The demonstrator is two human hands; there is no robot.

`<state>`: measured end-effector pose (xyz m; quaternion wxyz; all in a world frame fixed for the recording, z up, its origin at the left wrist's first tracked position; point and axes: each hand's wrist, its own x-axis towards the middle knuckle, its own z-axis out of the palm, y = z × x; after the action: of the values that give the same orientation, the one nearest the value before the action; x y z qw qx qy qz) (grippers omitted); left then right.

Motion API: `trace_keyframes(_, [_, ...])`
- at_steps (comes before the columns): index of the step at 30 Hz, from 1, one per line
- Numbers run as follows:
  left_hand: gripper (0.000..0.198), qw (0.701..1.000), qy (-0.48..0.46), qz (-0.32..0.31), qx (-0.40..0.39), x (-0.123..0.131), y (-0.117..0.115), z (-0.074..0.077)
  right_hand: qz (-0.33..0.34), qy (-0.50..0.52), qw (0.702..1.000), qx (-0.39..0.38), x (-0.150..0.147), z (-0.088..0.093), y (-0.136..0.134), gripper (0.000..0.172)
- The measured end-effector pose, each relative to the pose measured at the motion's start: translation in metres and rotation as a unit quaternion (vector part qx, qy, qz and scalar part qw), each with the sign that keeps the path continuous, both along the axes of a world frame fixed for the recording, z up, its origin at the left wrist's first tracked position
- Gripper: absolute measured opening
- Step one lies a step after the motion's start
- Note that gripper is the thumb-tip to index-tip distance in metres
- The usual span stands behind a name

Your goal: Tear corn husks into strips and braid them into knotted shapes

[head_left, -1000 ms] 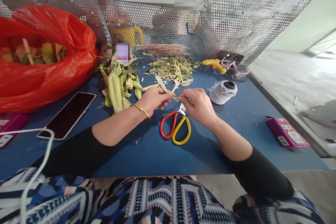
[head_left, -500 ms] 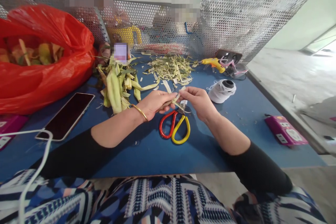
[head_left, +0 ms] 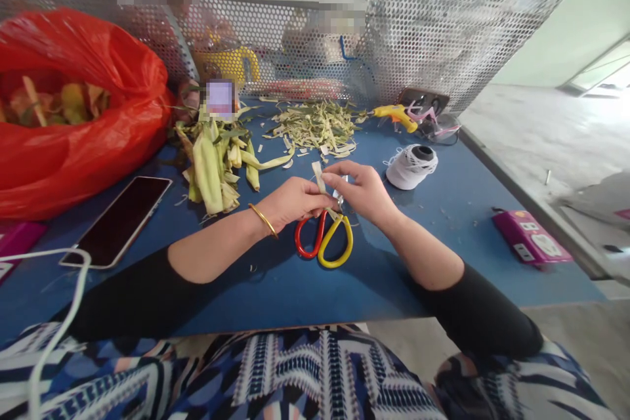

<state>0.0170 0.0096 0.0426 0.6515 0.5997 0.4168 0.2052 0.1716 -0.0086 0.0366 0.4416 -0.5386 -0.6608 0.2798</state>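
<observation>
Left hand point(head_left: 290, 205) and right hand point(head_left: 361, 193) pinch a strip point(head_left: 319, 177) above blue table point(head_left: 443, 236) (mesh point(head_left: 467, 13) behind).

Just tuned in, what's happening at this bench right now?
A person holds a pale leaf strip pinched between left hand and right hand, just above the red and yellow scissors lying on the blue table. A heap of green leaves and a pile of cuttings lie behind; a thread spool sits to the right.

Left hand point(head_left: 290, 203) and right hand point(head_left: 361, 193) closer over the scissors point(head_left: 327, 244) — leaf strip point(head_left: 318, 177) now upright
</observation>
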Motion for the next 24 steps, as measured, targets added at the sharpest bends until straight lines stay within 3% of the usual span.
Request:
trace_keyframes(4, [0.031, 1.000, 0.001, -0.010, 0.007, 0.001, -0.004, -0.001, 0.024, 0.052, 0.996, -0.064, -0.002, -0.002, -0.001, 0.025])
trace_keyframes(8, [0.030, 1.000, -0.021, -0.013, 0.012, 0.000, -0.003, -0.002, -0.055, 0.050, 0.996, -0.040, -0.002, -0.009, 0.002, 0.023])
trace_keyframes(10, [0.024, 0.999, -0.028, 0.012, -0.011, 0.000, -0.002, -0.003, -0.090, 0.003, 0.996, 0.001, -0.001, -0.008, 0.001, 0.019])
trace_keyframes(13, [0.015, 0.988, -0.080, 0.105, -0.077, 0.000, 0.002, -0.002, -0.129, -0.119, 0.974, 0.145, 0.001, 0.001, -0.006, 0.012])
trace_keyframes(16, [0.008, 0.964, -0.173, 0.167, -0.112, -0.001, 0.008, 0.000, -0.119, -0.218, 0.945, 0.211, -0.001, 0.009, -0.015, 0.021])
trace_keyframes(19, [0.005, 0.954, -0.222, 0.174, -0.098, -0.001, 0.011, 0.001, -0.078, -0.220, 0.961, 0.148, -0.008, 0.005, -0.018, 0.028])
trace_keyframes(24, [0.011, 0.955, -0.219, 0.186, -0.078, 0.001, 0.008, -0.002, -0.042, -0.099, 0.994, -0.016, -0.017, -0.010, -0.013, 0.028])
